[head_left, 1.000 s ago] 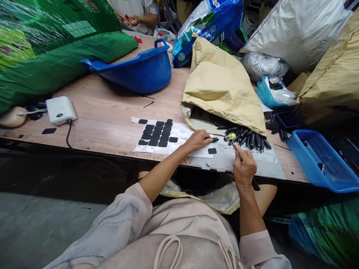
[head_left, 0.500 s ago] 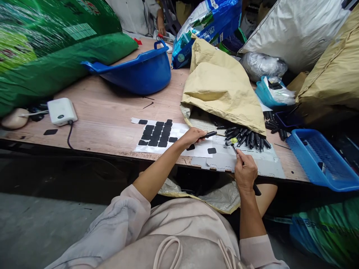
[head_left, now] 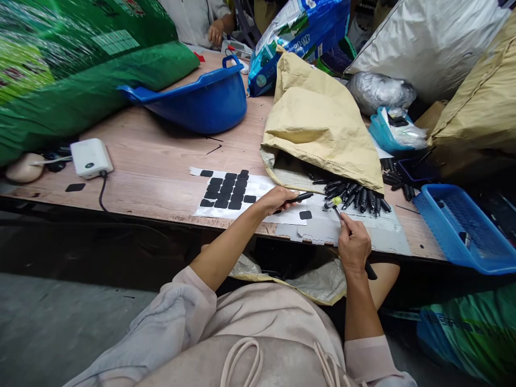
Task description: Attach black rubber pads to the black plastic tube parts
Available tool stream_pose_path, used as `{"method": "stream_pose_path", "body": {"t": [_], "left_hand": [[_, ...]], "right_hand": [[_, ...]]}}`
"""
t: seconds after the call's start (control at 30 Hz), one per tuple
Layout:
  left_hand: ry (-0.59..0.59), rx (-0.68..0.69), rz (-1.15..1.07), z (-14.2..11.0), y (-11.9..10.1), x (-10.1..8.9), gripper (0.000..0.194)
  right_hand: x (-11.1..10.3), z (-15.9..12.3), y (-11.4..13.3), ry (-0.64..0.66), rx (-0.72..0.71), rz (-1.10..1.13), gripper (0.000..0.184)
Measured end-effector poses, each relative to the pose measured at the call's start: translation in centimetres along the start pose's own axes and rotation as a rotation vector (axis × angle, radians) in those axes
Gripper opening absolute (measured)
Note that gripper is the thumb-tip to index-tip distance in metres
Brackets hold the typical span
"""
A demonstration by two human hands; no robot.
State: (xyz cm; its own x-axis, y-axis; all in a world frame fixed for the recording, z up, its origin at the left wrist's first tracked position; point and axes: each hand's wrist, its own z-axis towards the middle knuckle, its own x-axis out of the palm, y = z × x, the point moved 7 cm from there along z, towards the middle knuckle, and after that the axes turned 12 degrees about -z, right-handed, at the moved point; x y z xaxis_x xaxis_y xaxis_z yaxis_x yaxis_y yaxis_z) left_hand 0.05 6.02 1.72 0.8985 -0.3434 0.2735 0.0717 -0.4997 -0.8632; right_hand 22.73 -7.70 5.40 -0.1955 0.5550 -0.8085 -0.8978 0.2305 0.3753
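My left hand (head_left: 278, 200) is closed on a slim black pen-shaped piece (head_left: 303, 197), which points right over the white sheet (head_left: 258, 188). In my right hand (head_left: 353, 244) is a small hammer (head_left: 337, 209), gripped along its handle. Its head, yellow at one end, is just right of the black piece's tip, with a gap between them. The dark end of the handle (head_left: 370, 271) sticks out below my fist. Several similar black pieces (head_left: 363, 200) lie heaped beyond the hammer, at the mouth of a tan sack (head_left: 318, 123). Rounded black patches (head_left: 226, 191) sit on the sheet to the left.
A blue basin (head_left: 197, 107) stands at the back left, by a large green bag (head_left: 80, 86). On the right is a blue basket (head_left: 463, 231). A white box (head_left: 92, 158) with a cable sits at left. Another person's hand (head_left: 216, 32) shows at the back.
The other person's hand at the back has moved left. My hands keep almost the same places and the same holds; the whole view has shifted slightly.
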Motion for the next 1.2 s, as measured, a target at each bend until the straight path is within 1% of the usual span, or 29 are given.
{"method": "stream_pose_path", "body": {"t": [0.1,0.17,0.23,0.3,0.37,0.43,0.53,0.63,0.73,0.9,1.2], "left_hand": [[-0.003,0.136,0.153,0.0,-0.4,0.3,0.036],[-0.023,0.26,0.273,-0.3,-0.9,0.6,0.031],[-0.064,0.376,0.406,-0.7,-1.3,0.9,0.021],[-0.103,0.455,0.545,-1.0,-1.4,1.2,0.015],[-0.115,0.518,0.656,-1.3,-1.2,1.5,0.014],[-0.111,0.58,0.715,-1.6,-0.9,1.6,0.016],[-0.093,0.652,0.733,-1.7,-0.3,1.6,0.018],[-0.079,0.673,0.733,-1.5,0.2,1.5,0.018],[-0.09,0.668,0.743,-1.2,0.5,1.5,0.019],[-0.141,0.626,0.768,-1.1,0.5,1.9,0.017],[-0.209,0.544,0.717,-0.8,0.6,1.8,0.016]], "right_hand": [[0.0,0.1,0.0,0.002,0.0,0.008,0.037],[0.0,0.1,-0.1,0.007,0.012,0.023,0.037],[0.0,0.1,-0.1,0.014,0.021,0.045,0.036],[0.0,0.0,0.0,0.023,0.02,0.068,0.036],[0.1,-0.1,0.1,0.033,0.013,0.087,0.036],[0.1,-0.2,0.3,0.04,0.011,0.102,0.037],[0.1,-0.2,0.6,0.043,0.009,0.117,0.037],[0.1,-0.1,1.1,0.047,-0.009,0.121,0.037],[0.2,-0.1,1.8,0.05,-0.041,0.116,0.037],[0.1,-0.1,2.7,0.054,-0.075,0.117,0.036],[-0.4,-0.1,4.7,0.008,-0.21,0.083,0.032]]}}
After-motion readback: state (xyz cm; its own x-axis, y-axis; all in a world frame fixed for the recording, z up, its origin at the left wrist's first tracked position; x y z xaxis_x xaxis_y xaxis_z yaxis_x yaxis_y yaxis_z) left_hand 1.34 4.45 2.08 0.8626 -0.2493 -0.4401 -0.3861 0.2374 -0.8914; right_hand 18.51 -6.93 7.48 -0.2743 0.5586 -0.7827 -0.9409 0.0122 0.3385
